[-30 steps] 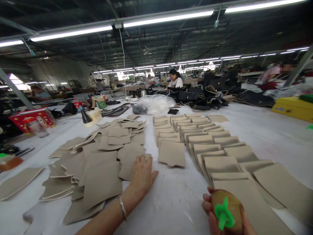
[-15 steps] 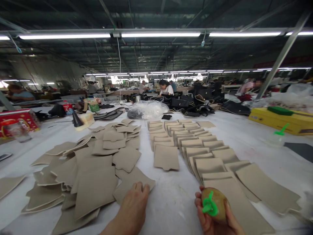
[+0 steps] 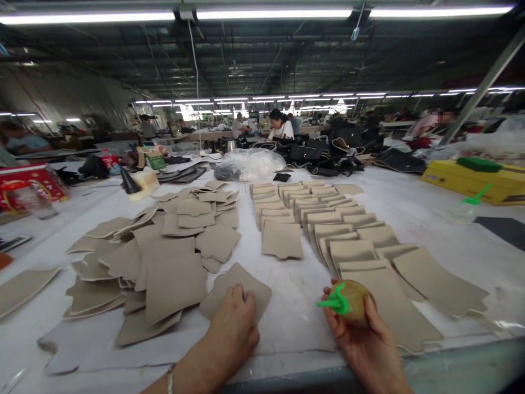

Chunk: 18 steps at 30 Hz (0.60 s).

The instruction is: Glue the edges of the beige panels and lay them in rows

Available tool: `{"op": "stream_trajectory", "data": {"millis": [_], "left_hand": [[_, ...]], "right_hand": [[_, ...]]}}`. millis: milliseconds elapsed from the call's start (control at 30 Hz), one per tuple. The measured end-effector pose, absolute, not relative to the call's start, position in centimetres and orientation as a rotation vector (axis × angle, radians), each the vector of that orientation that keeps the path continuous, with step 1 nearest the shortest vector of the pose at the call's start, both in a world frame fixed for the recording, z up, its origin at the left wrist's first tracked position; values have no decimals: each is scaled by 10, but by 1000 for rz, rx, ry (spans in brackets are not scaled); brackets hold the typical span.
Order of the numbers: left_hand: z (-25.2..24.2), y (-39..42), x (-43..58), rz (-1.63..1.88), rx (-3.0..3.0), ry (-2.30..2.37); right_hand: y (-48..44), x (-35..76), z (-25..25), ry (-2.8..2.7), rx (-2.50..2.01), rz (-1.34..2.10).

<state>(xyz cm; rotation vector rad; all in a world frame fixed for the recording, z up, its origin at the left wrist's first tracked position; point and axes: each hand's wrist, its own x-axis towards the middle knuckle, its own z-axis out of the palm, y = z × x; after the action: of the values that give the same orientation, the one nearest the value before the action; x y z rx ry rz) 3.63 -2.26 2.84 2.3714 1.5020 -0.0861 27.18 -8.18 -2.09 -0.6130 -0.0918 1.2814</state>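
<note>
My left hand [image 3: 233, 320] is closed at the near right edge of a loose beige panel [image 3: 229, 279], its curled fingers on the sheet. That panel lies flat on the table beside a heap of similar beige panels [image 3: 176, 290], and the hand covers its near part. Held low at the right, my right hand [image 3: 369, 339] wraps its fingers round a squat squeeze bottle [image 3: 356, 301] with yellowish-brown contents. The bottle's green nozzle points left. Just beyond it, overlapping rows of beige panels [image 3: 353, 251] run away from me.
A yellow box [image 3: 476, 183] and another green-tipped bottle [image 3: 467, 208] stand at the right. A red box [image 3: 33, 186], a clear jar [image 3: 35, 202] and a black cone [image 3: 130, 181] are at the left. Plastic wrap [image 3: 250, 164] and black bags [image 3: 311, 153] lie farther back; people sit beyond.
The view has tipped down, showing the table's near edge. The left hand's fingers have curled in more, with the thumb side now visible. The bottle has tilted so its nozzle points farther left.
</note>
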Motion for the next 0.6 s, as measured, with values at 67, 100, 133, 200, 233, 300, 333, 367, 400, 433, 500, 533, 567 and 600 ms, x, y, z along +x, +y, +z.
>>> {"op": "stream_trajectory", "data": {"millis": [67, 100, 133, 200, 233, 300, 333, 367, 400, 433, 500, 533, 567, 600], "left_hand": [[32, -21, 45, -161, 2400, 1539], [33, -19, 47, -183, 2421, 1557], [33, -18, 49, -196, 2444, 1567], [32, -13, 48, -200, 2483, 1547], [31, -10, 45, -191, 2496, 1516], [31, -2, 37, -159, 2503, 1442], [31, 2, 32, -125, 2505, 1403], [31, 5, 28, -83, 2507, 1365], [31, 7, 25, -42, 2506, 1329], [31, 9, 22, -7, 2503, 1301], [29, 10, 20, 54, 2496, 1271], [28, 10, 21, 72, 2489, 1273], [28, 9, 22, 84, 2482, 1280], [27, 9, 23, 91, 2477, 1288]], "right_hand": [[-82, 268, -18, -186, -684, 1215], [-83, 265, -16, -244, -727, 1189], [-83, 263, -15, -305, -773, 1161], [-84, 260, -11, -433, -861, 1110], [-85, 259, -9, -494, -902, 1080], [-85, 257, -4, -597, -986, 994], [-85, 257, -1, -650, -1036, 931], [-84, 256, 1, -715, -1092, 855], [-84, 255, 4, -794, -1155, 770], [-82, 255, 7, -884, -1216, 683], [-80, 253, 13, -1068, -1301, 533], [-78, 252, 15, -1149, -1320, 488], [-77, 251, 16, -1212, -1328, 459], [-75, 250, 17, -1256, -1330, 441]]}}
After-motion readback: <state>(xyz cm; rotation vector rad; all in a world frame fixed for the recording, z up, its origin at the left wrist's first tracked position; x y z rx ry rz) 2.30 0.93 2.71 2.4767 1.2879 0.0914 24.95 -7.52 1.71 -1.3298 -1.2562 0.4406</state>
